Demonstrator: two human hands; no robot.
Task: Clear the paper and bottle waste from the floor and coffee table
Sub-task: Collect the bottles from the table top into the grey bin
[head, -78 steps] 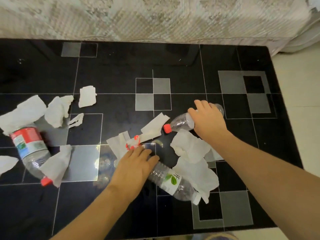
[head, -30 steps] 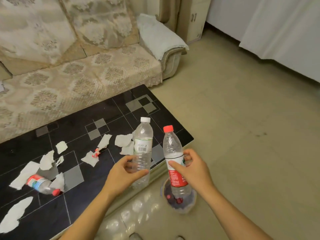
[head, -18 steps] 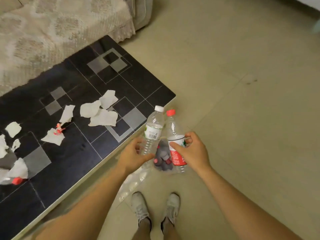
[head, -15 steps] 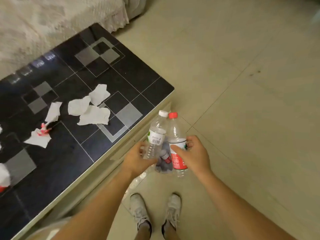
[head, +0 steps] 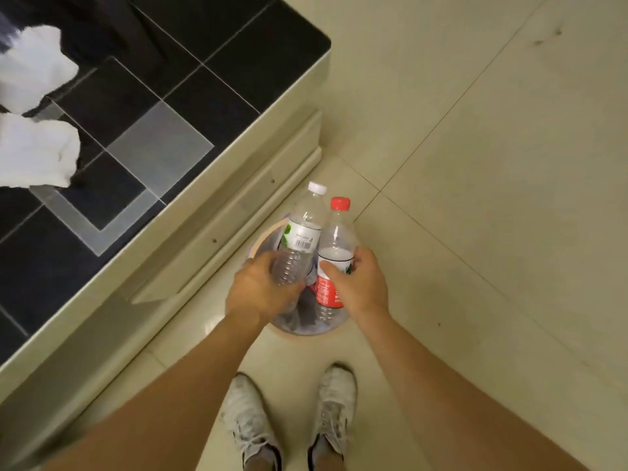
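Both hands have carried two bottles from the coffee table [head: 204, 79] over a bin [head: 306, 329] on beige tile floor [head: 475, 164]: left hand [head: 260, 290] fingers wrap the white-capped bottle [head: 300, 237], right hand [head: 356, 283] fingers wrap the red-capped bottle [head: 334, 239]; two paper scraps [head: 37, 151] lie on the table.

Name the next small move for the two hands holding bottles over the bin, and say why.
Probably let go of both bottles. The left hand grips the white-capped bottle and the right hand the red-capped bottle, both upright with their bases already over the open bin on the floor, so they should drop straight in.
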